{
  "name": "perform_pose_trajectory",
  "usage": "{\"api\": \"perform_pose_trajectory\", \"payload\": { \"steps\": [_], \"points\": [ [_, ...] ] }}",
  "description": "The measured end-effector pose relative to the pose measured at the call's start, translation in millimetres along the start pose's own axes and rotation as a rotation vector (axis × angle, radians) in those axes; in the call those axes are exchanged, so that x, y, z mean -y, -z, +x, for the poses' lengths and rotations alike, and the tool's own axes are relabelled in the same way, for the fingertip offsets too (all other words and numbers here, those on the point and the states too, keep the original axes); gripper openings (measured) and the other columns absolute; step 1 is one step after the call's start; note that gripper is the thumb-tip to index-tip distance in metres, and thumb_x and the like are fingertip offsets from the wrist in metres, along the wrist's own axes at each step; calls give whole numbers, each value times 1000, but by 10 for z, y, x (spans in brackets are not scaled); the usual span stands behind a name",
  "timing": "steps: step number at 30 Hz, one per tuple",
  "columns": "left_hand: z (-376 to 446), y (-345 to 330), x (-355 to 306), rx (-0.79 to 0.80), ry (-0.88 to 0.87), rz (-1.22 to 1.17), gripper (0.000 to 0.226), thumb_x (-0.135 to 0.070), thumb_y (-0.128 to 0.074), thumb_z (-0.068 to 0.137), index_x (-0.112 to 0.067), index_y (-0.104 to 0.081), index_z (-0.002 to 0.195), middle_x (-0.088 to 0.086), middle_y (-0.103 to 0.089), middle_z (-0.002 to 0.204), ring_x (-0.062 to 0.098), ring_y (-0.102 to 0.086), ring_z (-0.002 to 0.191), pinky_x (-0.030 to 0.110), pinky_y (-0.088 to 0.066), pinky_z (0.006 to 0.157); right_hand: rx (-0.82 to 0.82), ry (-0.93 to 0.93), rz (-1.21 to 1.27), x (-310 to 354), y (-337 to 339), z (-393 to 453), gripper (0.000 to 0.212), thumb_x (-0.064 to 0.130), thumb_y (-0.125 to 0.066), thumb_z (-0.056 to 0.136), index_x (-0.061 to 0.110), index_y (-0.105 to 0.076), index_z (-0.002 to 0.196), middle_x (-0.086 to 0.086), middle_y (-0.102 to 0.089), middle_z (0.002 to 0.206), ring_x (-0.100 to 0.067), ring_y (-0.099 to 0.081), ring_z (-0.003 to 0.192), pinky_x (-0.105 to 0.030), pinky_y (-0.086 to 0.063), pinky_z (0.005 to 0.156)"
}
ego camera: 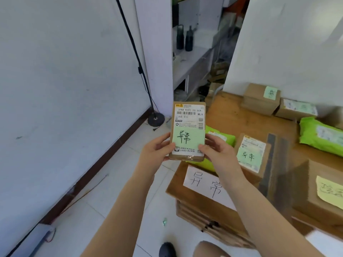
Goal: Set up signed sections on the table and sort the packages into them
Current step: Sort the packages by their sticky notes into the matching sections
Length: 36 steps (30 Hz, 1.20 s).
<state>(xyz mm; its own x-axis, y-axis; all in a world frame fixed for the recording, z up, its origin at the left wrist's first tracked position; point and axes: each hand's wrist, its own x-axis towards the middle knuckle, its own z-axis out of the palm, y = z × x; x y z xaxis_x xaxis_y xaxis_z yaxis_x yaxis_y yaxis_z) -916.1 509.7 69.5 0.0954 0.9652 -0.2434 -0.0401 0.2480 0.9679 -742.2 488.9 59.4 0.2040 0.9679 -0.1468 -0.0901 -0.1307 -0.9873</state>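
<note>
Held parcel: small brown cardboard parcel (pixel 188 132) with a printed shipping label and a green note handwritten with two characters; it is lifted off the counter, up and to the left of the white sign (pixel 206 184).
Landmark: the white sign lies flat on the near left corner of the counter (pixel 246 115) and carries two large handwritten characters that look the same as those on the parcel's green note.
Key relation: the signed section lies below and to the right of the parcel, toward the right hand's side; judged from this, the coming move is a short lowering, down and rightward.
Long axis: the parcel's long side runs away from the person, label face up toward the camera, only slightly tilted.
Left hand (pixel 157 149): grips the parcel's lower left edge, thumb on the face, fingers curled beneath.
Right hand (pixel 215 151): grips the lower right edge, thumb on the label, fingers wrapped behind.
Nearer hand: the right, judged by its position just above the sign.
Already behind the sign: a green poly bag (pixel 219 140), partly hidden by the parcel, and just right of it a brown box with a green note (pixel 252 154) bearing similar characters.
Free spot: bare counter shows beyond the green poly bag; whether the parcel fits beside the bag cannot be told.
Risk: judgement only, setting it down could overlap the sign or the bag.
</note>
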Motion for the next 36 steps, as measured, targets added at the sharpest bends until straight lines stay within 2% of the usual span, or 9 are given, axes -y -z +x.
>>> {"api": "perform_pose_trajectory", "payload": {
  "steps": [5, 11, 13, 15, 18, 23, 29, 34, 36],
  "points": [
    [461, -88, -43, 135, 13, -17, 37, -3, -57, 88, -22, -57, 120, -3, -70, 95, 2, -69, 75, 19, -55, 60, -123, -7, -24, 9, 19, 227, 32, 9, -65, 83, 38, -61, 97, 7, -70, 103, -11, -65, 97, -29, -53, 82],
    [958, -415, -50, 251, 21, 39, 34, -1, -54, 89, -33, -61, 99, -18, -72, 79, -4, -67, 71, 15, -52, 57, -231, -26, -9, 4, 263, 567, 33, 8, -64, 83, 37, -59, 99, 14, -69, 95, -6, -66, 92, -19, -53, 69],
    [1117, -549, -58, 274, 28, 64, 33, -2, -54, 89, -34, -61, 96, -20, -72, 76, -6, -66, 70, 13, -51, 56, -256, -51, -7, -10, 368, 720, 32, 8, -64, 83, 35, -60, 99, 13, -69, 96, -9, -66, 93, -23, -54, 73],
    [1279, -696, -72, 283, 39, 82, 33, -3, -54, 90, -32, -60, 104, -19, -72, 79, -5, -66, 70, 13, -51, 57, -276, -82, -22, -17, 490, 889, 30, 9, -65, 82, 34, -61, 100, 11, -69, 99, -12, -66, 94, -31, -54, 80],
    [1542, -928, -87, 295, 63, 106, 36, -3, -55, 89, -25, -58, 118, -13, -70, 88, -4, -67, 70, 15, -53, 58, -285, -121, -72, -37, 699, 1173, 33, 11, -65, 83, 23, -59, 114, 7, -68, 102, -12, -65, 94, -33, -54, 81],
    [2001, -1252, -30, 308, 95, 148, 38, -2, -55, 89, -26, -56, 118, -15, -70, 85, -5, -66, 69, 15, -54, 60, -263, -188, -155, -154, 965, 1686, 38, 12, -62, 86, 17, -54, 123, 2, -67, 109, -15, -64, 96, -36, -54, 84],
    [2515, -1467, 153, 326, 207, 216, 42, -1, -53, 90, -10, -50, 131, 6, -63, 113, 11, -60, 87, 22, -53, 72, -248, -278, -292, -359, 1095, 2176, 35, 13, -60, 88, 12, -54, 123, -2, -65, 117, -18, -62, 103, -38, -52, 90],
    [2894, -1535, 411, 354, 277, 262, 40, -2, -54, 90, -9, -53, 129, 5, -65, 107, 15, -61, 86, 39, -50, 86, -212, -354, -452, -547, 1151, 2468, 32, 16, -61, 87, 12, -56, 119, -4, -64, 119, -21, -61, 103, -41, -51, 90],
    [3012, -1539, 517, 373, 306, 286, 40, -1, -55, 89, -10, -54, 128, 2, -66, 103, 16, -63, 87, 39, -52, 86, -196, -379, -517, -615, 1171, 2556, 30, 15, -62, 86, 10, -59, 115, -6, -65, 118, -23, -61, 103, -42, -49, 91]
  ]
}}
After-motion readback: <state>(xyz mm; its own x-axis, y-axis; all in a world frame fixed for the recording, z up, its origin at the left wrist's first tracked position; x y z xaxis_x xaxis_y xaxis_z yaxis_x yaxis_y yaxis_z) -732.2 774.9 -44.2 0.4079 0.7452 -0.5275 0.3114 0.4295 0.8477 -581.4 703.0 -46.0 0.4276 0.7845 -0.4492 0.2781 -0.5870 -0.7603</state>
